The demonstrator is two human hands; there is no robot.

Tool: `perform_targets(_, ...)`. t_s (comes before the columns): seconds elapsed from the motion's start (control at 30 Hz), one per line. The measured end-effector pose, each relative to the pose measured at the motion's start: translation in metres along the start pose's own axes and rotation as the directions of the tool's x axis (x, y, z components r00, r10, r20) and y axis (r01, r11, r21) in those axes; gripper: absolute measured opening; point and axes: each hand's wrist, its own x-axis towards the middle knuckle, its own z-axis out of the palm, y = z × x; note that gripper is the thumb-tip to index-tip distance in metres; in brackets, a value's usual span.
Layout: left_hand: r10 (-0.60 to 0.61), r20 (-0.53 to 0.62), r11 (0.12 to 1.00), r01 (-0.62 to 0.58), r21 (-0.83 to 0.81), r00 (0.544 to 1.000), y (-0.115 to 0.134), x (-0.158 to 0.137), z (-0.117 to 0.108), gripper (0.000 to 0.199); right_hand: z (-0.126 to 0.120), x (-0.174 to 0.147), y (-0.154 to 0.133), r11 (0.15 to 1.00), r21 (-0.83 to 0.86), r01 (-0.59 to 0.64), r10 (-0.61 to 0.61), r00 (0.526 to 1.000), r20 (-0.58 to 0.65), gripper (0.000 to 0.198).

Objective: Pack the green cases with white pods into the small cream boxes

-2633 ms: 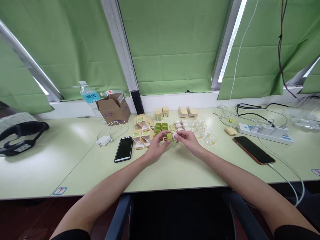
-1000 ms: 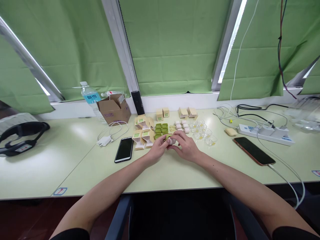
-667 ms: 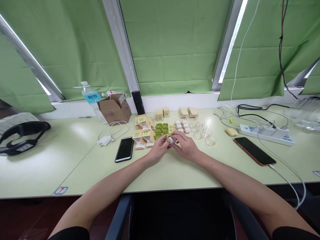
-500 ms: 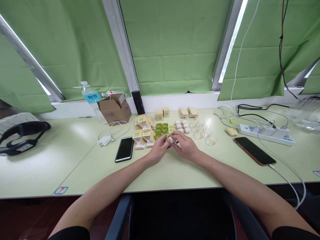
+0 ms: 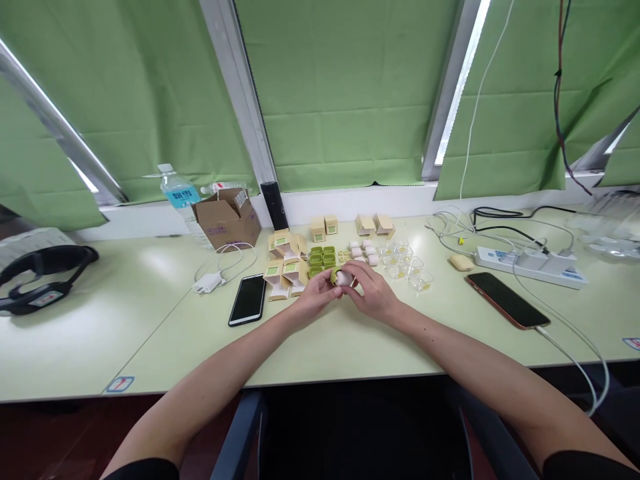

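Observation:
My left hand (image 5: 314,299) is closed on a small green square cup (image 5: 335,274). Fingers of my right hand (image 5: 374,293) wrap a white rounded piece (image 5: 343,279) that meets the cup's side; whether it sits inside the cup I cannot tell. Just beyond my hands stand several more green cups (image 5: 323,257) in rows. To their right lie tiny yellowish pieces (image 5: 343,256), several white rounded pieces (image 5: 369,251) and clear plastic covers (image 5: 401,257). Open cardboard boxes (image 5: 290,270) with green labels are left of the cups.
A black phone (image 5: 248,300) lies left, a second phone (image 5: 507,300) right beside a power strip (image 5: 530,267) with cables. At the back are a brown carton (image 5: 227,220), a water bottle (image 5: 181,195), a black cylinder (image 5: 275,205) and small boxes (image 5: 375,225). A black headset (image 5: 47,280) is far left.
Both hands stay together over the same spot. The white piece and the green cup have turned slightly, with more of the white piece showing. The view has shifted a little.

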Motion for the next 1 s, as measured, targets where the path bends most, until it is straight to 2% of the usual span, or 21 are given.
perform_targets(0.1, -0.015, -0.029, 1.0, 0.015, 0.006, 0.999, -0.001, 0.001, 0.001, 0.043, 0.0, 0.0, -0.001, 1.0, 0.012, -0.006, 0.006, 1.0, 0.016, 0.033)
perform_targets(0.3, -0.078, -0.019, 0.992, 0.076, -0.102, 0.997, 0.003, -0.001, 0.004, 0.044, -0.002, 0.001, -0.003, 0.999, 0.044, -0.023, 0.02, 0.997, 0.07, 0.043)
perform_targets(0.53, -0.079, -0.007, 0.991, 0.077, -0.11, 0.997, 0.003, -0.002, 0.005, 0.047, 0.0, -0.001, 0.0, 1.0, 0.01, -0.004, 0.003, 0.998, 0.062, 0.039)
perform_targets(0.73, -0.073, -0.104, 0.997, 0.07, -0.03, 0.992, -0.007, 0.002, 0.002, 0.054, 0.001, -0.001, 0.001, 1.0, -0.018, 0.019, -0.017, 0.997, 0.071, 0.035)
perform_targets(1.0, -0.081, -0.086, 0.995, 0.075, -0.066, 0.993, -0.001, 0.0, 0.006, 0.052, 0.003, -0.002, 0.002, 0.999, -0.031, 0.031, -0.028, 0.997, 0.076, 0.037)
